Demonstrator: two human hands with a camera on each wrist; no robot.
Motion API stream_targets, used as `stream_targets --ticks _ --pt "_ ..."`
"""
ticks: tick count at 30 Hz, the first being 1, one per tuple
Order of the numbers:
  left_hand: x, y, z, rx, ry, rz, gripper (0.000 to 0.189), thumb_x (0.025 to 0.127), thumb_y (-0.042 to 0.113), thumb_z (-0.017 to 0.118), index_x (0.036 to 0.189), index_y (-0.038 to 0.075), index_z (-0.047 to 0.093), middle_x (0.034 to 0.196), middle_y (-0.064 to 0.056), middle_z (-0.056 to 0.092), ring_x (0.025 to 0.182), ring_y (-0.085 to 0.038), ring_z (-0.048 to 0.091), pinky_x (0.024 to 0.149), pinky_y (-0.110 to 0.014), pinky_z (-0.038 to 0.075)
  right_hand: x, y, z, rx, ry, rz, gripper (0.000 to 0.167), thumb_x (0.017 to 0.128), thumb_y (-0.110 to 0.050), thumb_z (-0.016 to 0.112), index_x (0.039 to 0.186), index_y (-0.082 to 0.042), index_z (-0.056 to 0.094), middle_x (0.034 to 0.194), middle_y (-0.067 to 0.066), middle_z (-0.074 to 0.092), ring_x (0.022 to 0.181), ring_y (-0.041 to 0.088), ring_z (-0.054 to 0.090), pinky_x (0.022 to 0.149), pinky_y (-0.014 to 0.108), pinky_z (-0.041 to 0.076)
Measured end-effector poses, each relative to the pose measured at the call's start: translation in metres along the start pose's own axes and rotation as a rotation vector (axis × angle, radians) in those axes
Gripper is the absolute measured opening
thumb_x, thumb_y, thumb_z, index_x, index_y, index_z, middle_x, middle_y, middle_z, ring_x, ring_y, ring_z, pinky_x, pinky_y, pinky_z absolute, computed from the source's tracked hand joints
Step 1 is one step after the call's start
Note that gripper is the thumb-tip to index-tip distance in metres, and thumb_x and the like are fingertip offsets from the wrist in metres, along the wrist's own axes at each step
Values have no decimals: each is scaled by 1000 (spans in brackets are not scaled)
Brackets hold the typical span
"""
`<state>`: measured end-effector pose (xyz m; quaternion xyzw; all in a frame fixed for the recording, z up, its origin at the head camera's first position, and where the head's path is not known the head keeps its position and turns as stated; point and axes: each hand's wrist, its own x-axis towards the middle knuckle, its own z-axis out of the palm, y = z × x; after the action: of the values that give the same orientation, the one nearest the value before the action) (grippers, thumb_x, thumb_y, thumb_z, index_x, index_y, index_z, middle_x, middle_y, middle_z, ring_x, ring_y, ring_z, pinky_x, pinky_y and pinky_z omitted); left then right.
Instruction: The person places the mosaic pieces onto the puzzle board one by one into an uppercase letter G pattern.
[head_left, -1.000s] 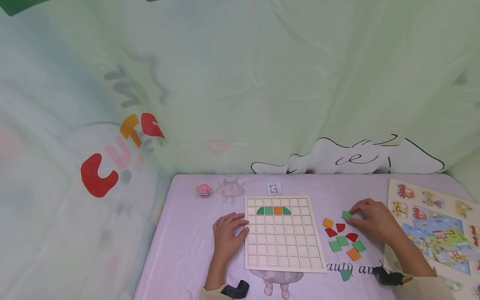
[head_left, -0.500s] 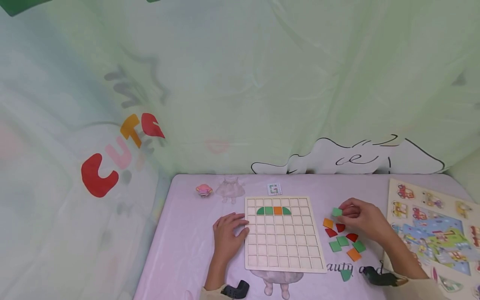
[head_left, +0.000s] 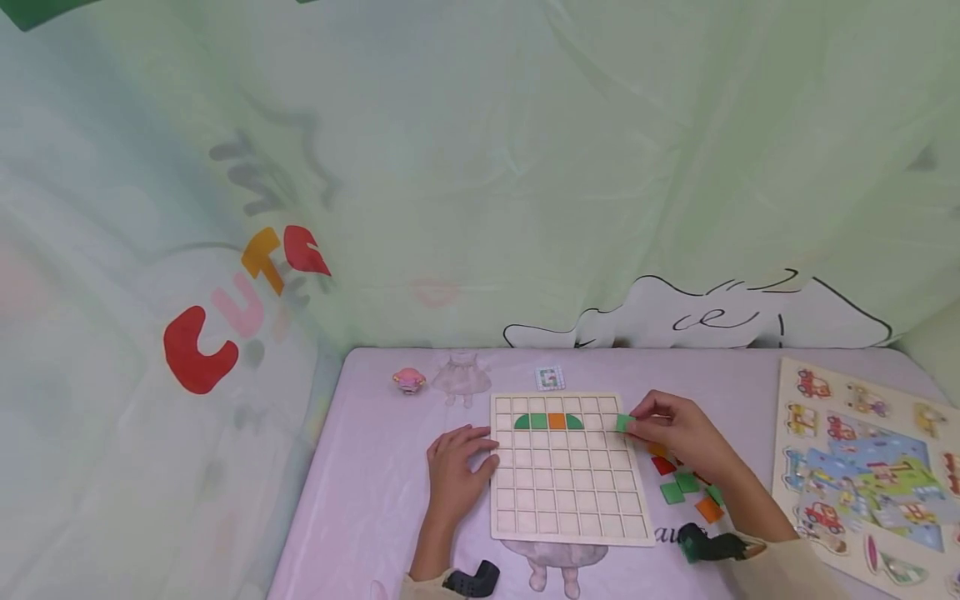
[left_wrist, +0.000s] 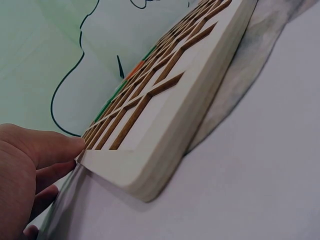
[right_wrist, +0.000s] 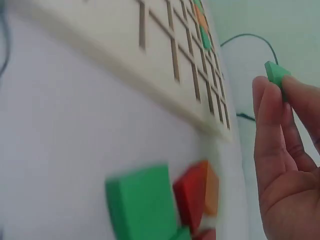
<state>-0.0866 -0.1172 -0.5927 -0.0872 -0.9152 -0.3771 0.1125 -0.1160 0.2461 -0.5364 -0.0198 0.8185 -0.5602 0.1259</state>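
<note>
My right hand [head_left: 686,429] pinches a green square tile [head_left: 624,423] between thumb and fingertips, over the right edge of the wooden grid board [head_left: 570,492]. The right wrist view shows the same green tile [right_wrist: 275,73] held up at the fingertips. In the board's second row sit a green quarter-round piece [head_left: 522,422], a green square [head_left: 538,422], an orange square [head_left: 557,422] and another green quarter-round piece [head_left: 574,422]. My left hand [head_left: 457,467] lies at the board's left edge with relaxed fingers, and its thumb [left_wrist: 60,147] touches the frame in the left wrist view.
Loose green, red and orange tiles [head_left: 672,492] lie right of the board, partly hidden by my right arm. A small patterned card [head_left: 550,378] lies behind the board, a pink toy [head_left: 408,381] at the back left. A picture puzzle board [head_left: 798,508] lies far right.
My right hand has lifted the green square tile from beside the loose pieces and carried it left to the grid board's edge. The left hand stays put.
</note>
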Motion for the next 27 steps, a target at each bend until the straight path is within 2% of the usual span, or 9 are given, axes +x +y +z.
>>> stream_targets --ticks 3,4,10,15,27 --pt "0 0 0 2 -3 -2 14 87 20 78 100 22 79 126 4 73 131 -26 56 111 -59 27 7 -5 10 37 -20 -35 28 92 -22 77 103 0 63 106 17 69 88 22 72 70 26 56" --pt "0 -1 0 3 -3 -3 14 87 20 78 100 22 79 126 5 73 131 -25 56 111 -59 27 9 -6 13 48 -22 -34 29 91 -21 77 103 1 63 104 17 68 88 22 72 74 26 57" --pt "0 -1 1 0 2 1 14 87 20 79 100 23 79 125 5 73 132 -25 56 111 -59 27 23 -9 35 83 -18 -30 32 88 -18 79 106 3 63 94 10 70 81 14 69 74 25 57" --pt "0 -1 1 -10 1 -1 14 87 20 78 100 23 79 125 5 73 132 -25 56 111 -59 27 28 -17 54 71 -14 -15 34 86 -20 82 108 1 66 91 5 68 79 12 67 72 23 56" --pt "1 -3 2 4 3 10 14 87 21 78 101 23 79 125 5 73 131 -25 57 110 -59 28 42 -38 102 39 -41 -35 25 87 -15 79 106 0 72 90 9 69 78 13 65 72 22 55"
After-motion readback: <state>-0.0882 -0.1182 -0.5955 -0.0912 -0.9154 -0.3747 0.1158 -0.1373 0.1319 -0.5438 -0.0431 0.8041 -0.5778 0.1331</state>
